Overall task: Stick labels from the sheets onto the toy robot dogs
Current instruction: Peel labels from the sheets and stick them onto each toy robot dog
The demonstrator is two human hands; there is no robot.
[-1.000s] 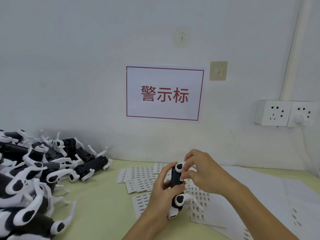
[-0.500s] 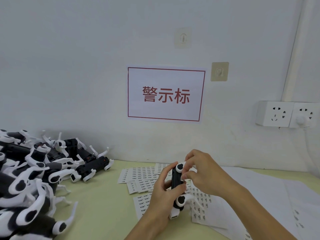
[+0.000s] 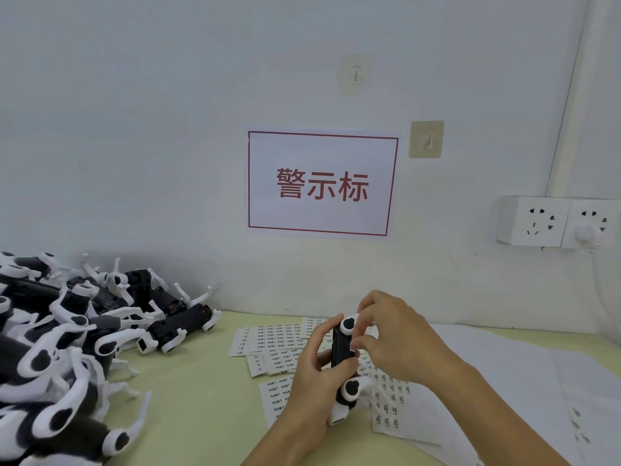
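Head view, facing forward-down, close over table.

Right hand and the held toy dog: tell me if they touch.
Touching. The head view shows the right hand with fingertips pressed on the toy dog.

Pale yellow-green bench is running across the lower frame. A heap of black-and-white toy robot dogs is lying at lower left. Printed label sheets are lying overlapped at lower centre; larger white paper sheets are covering the lower right.
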